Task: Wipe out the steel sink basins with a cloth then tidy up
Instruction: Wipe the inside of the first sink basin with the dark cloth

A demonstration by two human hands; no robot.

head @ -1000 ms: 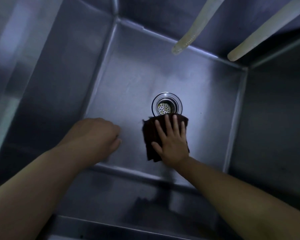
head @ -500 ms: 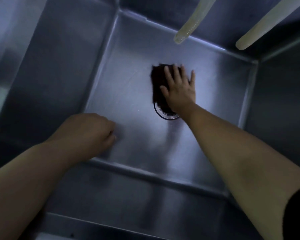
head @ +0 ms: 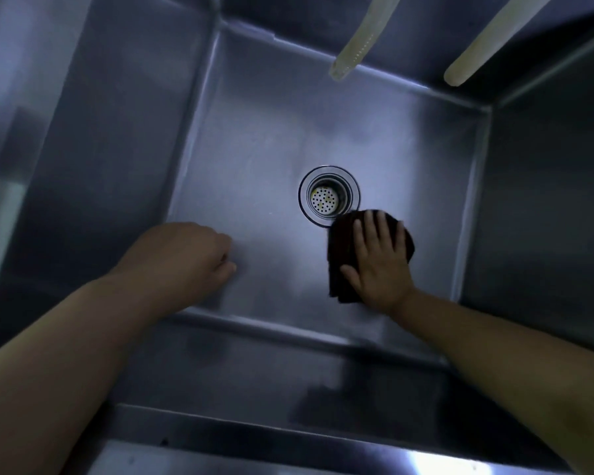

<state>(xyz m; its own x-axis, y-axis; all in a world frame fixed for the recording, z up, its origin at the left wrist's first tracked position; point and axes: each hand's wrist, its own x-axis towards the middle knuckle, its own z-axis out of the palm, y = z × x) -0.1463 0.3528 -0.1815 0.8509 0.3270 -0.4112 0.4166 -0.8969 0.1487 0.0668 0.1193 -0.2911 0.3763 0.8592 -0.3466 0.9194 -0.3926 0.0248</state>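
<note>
The right hand (head: 379,265) presses flat, straight fingers on the dark folded cloth (head: 336,255) just beside the round perforated drain (head: 328,197), and the left hand (head: 186,258), well apart from the drain, is clenched and holds nothing.

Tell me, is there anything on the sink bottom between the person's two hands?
No. In the head view, only bare steel floor lies between the left hand and the right hand pressing the dark cloth.

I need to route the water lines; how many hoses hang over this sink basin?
2. One pale hose hangs above the basin's far wall near the middle; the other hose hangs toward the far right corner. More may lie outside the frame.
</note>
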